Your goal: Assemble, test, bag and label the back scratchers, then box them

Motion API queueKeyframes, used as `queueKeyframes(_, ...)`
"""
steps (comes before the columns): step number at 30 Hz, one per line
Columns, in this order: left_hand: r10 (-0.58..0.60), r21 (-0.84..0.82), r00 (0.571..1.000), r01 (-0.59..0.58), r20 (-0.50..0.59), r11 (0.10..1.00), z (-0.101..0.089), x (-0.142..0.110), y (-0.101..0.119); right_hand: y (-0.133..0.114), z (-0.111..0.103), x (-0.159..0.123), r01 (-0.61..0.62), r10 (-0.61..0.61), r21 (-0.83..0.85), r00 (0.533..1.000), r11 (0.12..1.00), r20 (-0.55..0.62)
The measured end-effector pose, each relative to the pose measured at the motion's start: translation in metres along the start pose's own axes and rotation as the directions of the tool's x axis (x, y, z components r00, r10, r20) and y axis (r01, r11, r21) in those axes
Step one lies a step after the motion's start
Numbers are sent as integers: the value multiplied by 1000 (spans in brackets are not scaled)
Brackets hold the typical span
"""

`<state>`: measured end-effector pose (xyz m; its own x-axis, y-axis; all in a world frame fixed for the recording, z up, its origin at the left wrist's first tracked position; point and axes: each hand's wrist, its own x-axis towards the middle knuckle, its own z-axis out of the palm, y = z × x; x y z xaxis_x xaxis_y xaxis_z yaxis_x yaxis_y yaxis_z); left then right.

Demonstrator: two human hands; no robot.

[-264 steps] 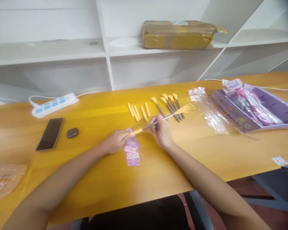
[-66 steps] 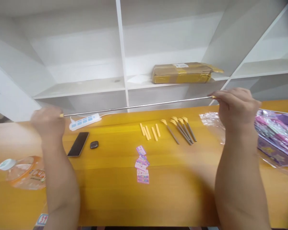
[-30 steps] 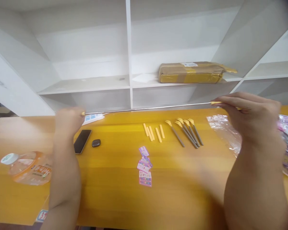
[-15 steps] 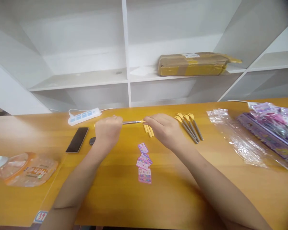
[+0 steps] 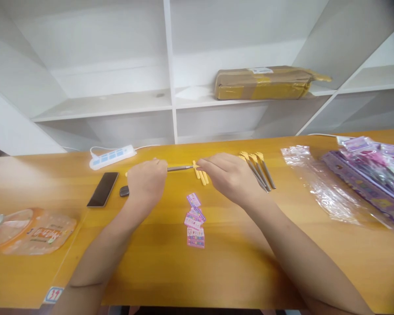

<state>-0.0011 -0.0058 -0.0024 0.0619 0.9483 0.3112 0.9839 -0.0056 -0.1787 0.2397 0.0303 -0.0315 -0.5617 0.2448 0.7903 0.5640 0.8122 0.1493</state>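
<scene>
A thin metal back scratcher with yellow ends stretches level between my hands. My left hand is closed around its left part, and a bit of yellow pokes out beyond the fist. With fingers pinched together, my right hand grips the yellow right end, which the fingers mostly hide. Just below that end, several short yellow sticks lie on the table. Several similar back scratchers, with grey rods and yellow claw-like heads, rest side by side right of my right hand. Small pink and purple cards overlap in a column nearer me.
On the wooden table, a phone, a black fob-like object, a power strip and an orange-labelled bottle lie left. Clear plastic bags and a purple package lie right. A taped carton occupies the shelf behind.
The whole view has shifted slightly. Both hands keep the same hold on the back scratcher; a little more of its yellow right end shows beside my right fingers.
</scene>
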Motion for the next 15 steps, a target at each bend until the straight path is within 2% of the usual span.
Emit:
queueKeyframes(8,71,55,986,-64,-153,996,10,6,-7,0,-11,6,0,1,-23,999,1000,54)
queueKeyframes(15,101,53,954,-90,-281,995,9,8,-16,0,-12,14,-52,57,-83,996,995,63)
